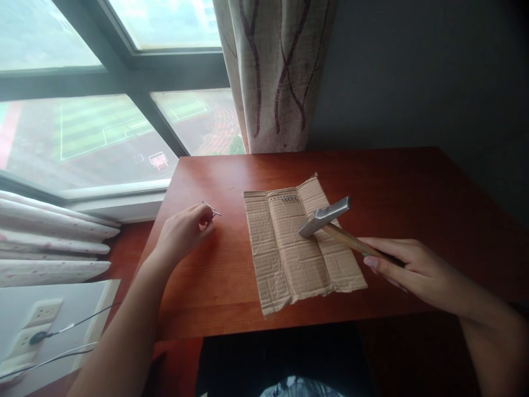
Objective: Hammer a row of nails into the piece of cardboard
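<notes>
The left hand (pixel 188 234) is pinched, thumb and fingertips closed on thin metal nails (pixel 211 208); their exact number cannot be told. The right hand (pixel 417 270) is wrapped around the rear part of the wooden handle of the hammer (pixel 345 238). The head of the hammer is over the cardboard (pixel 285 264); whether it touches cannot be told.

Handling guidance:
1. Pinch one nail at a time, upright, with the fingertips clear of the hammer's face.
2. Begin with light, square taps; a tilted face would likely bend a thin nail.
3. Keep the cardboard flat. Its creases and ragged near edge may let it shift or spring.

The cardboard lies unfolded on the counter (pixel 206 298), between the two hands. Near its far edge is a row of small metal pieces (pixel 290 198), closely spaced; use its line as the alignment reference. Beyond the counter hangs a curtain (pixel 281 82), beside the window (pixel 136 71).
</notes>
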### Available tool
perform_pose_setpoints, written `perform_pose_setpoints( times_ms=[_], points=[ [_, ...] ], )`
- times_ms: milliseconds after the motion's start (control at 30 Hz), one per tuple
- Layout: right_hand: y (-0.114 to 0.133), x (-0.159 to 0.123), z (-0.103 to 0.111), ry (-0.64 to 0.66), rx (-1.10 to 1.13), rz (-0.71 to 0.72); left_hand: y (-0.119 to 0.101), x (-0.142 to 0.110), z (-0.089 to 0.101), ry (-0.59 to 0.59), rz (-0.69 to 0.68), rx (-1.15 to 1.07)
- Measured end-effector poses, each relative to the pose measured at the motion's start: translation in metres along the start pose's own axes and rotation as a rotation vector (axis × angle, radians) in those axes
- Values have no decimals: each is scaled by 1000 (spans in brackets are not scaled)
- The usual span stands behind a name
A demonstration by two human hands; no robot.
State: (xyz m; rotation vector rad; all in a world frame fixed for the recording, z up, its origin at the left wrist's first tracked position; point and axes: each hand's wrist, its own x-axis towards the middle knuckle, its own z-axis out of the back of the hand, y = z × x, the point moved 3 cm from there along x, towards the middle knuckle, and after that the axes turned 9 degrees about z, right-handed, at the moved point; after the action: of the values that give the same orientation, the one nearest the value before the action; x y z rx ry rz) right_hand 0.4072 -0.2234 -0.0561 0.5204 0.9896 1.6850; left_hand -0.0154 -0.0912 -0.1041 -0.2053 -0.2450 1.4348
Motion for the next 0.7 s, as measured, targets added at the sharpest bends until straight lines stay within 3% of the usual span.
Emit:
perform_pose_setpoints(
  times_ms=[100,200,300,467,600,700],
  points=[
    [1,0,0,5,9,-2,-7,-4,2,-129,57,-422],
    [1,0,0,6,9,2,-17,-5,4,-153,138,-802],
    [0,-1,1,2,9,3,-33,-3,9,-171,152,-1015],
    [-1,-1,1,8,-11,9,-69,3,16,-168,4,-1110],
    [-1,-1,1,31,-42,14,-101,15,14,-123,-149,-1027],
    [-2,-2,1,29,-41,9,-122,26,11,-69,-177,-927]
  ],
)
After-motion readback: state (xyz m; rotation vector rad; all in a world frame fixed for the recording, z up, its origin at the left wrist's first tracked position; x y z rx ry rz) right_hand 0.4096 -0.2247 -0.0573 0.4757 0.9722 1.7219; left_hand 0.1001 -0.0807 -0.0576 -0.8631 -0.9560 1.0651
